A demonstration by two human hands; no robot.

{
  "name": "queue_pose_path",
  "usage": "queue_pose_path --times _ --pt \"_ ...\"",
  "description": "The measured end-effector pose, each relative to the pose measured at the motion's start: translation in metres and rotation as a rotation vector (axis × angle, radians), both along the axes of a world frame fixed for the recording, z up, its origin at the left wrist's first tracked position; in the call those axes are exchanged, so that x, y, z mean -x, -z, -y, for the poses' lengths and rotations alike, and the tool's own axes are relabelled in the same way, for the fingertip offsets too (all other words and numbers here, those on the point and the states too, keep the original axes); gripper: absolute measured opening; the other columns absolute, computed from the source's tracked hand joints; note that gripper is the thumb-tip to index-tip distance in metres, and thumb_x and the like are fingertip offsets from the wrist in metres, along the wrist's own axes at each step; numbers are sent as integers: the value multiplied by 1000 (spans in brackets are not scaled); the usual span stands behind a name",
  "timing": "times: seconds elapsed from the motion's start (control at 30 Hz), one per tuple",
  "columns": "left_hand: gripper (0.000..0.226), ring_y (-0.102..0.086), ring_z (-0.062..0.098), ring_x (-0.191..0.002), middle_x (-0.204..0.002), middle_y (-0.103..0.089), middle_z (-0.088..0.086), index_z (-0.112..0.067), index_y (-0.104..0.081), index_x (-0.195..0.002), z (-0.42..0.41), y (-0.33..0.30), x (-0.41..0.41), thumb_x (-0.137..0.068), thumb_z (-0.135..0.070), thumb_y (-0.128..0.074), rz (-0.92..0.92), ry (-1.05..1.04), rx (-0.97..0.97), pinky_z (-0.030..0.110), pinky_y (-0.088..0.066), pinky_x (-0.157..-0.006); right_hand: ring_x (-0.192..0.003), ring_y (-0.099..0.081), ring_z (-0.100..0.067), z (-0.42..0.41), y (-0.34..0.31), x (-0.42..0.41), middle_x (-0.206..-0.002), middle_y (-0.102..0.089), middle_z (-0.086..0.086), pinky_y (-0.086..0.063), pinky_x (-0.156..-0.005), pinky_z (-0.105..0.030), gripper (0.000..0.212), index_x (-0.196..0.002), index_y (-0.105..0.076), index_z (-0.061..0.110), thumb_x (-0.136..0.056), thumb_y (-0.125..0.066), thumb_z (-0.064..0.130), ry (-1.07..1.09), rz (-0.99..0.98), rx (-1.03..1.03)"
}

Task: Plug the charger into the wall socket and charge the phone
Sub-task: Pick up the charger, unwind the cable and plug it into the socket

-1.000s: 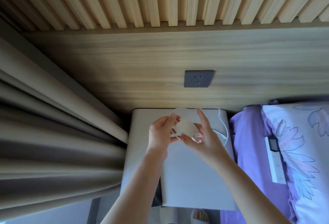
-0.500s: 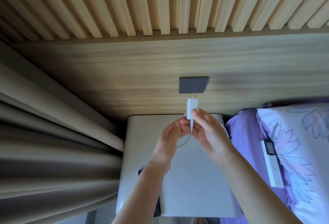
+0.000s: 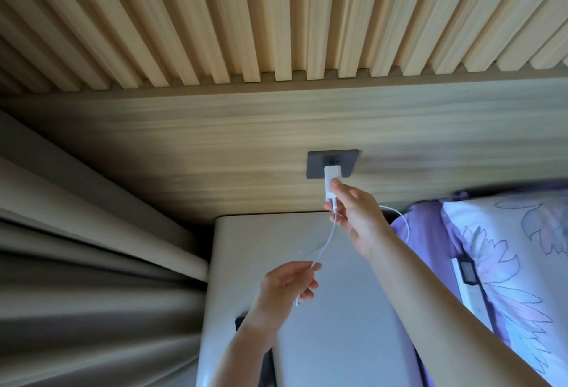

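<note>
A white charger [image 3: 331, 180] sits against the dark grey wall socket [image 3: 333, 164] on the wooden panel, its prongs hidden. My right hand [image 3: 355, 213] pinches the charger's lower end. A white cable [image 3: 325, 242] runs down from the charger to my left hand [image 3: 287, 283], which grips it above the bedside table; the cable's free end pokes out below my fingers. Another loop of the cable [image 3: 402, 220] curves off to the right behind my right hand. A dark object [image 3: 241, 322], maybe the phone, lies partly hidden under my left wrist.
The white bedside table [image 3: 344, 340] stands below the socket. Beige curtains [image 3: 76, 263] hang at the left. A purple bed with a flowered pillow [image 3: 516, 263] is at the right, with a white remote [image 3: 465, 276] beside the pillow. Wooden slats [image 3: 276, 18] cover the wall above.
My right hand has lifted the charger from above the table up to the socket. My left hand has slid down along the cable, away from the charger.
</note>
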State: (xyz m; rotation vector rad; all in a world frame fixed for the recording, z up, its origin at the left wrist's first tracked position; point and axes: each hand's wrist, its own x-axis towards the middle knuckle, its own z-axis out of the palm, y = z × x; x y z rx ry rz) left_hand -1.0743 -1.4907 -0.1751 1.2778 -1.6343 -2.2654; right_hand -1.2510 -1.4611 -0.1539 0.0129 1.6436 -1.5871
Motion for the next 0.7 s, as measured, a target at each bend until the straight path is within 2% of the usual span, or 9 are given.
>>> queue_pose_path --times 0.13,0.33,0.5,0.57,0.7 --pt "19 -53 9 -53 -63 -63 -1 -8 -73 -92 0 4 2 -92 -5 -54 10 -53 -58 16 -43 -54 -74 -65 -9 3 4 -2 -83 -63 3 -44 -57 -22 17 -81 -61 21 -92 -56 34 43 -42 20" --pt "21 -56 9 -55 -60 -67 -4 -15 -76 -80 4 10 0 -90 -10 -58 25 -54 -90 21 -45 -63 -57 -69 0 6 11 -5 -76 -66 0 -47 -44 -13 26 -75 -64 14 -90 -59 35 115 -94 41" --pt "19 -58 9 -57 -62 -68 -4 -17 -77 -79 11 12 -3 -88 -14 -61 22 -58 -109 22 -47 -66 -56 -70 -3 5 11 -5 -76 -67 -3 -50 -46 -13 21 -76 -64 14 -89 -62 30 139 -85 76" --pt "18 -59 8 -58 -62 -69 -4 -15 -77 -80 11 14 -2 -88 -13 -61 15 -51 -116 19 -49 -66 -52 -68 -4 6 9 -5 -70 -66 -4 -49 -45 -14 22 -76 -64 9 -87 -64 27 173 -34 94" --pt "15 -61 6 -57 -59 -69 -6 -7 -74 -89 10 13 2 -89 -8 -59 -3 -49 -103 14 -50 -62 -42 -59 -10 10 3 -1 -47 -59 1 -46 -41 -16 23 -71 -61 4 -85 -68 22 269 109 130"
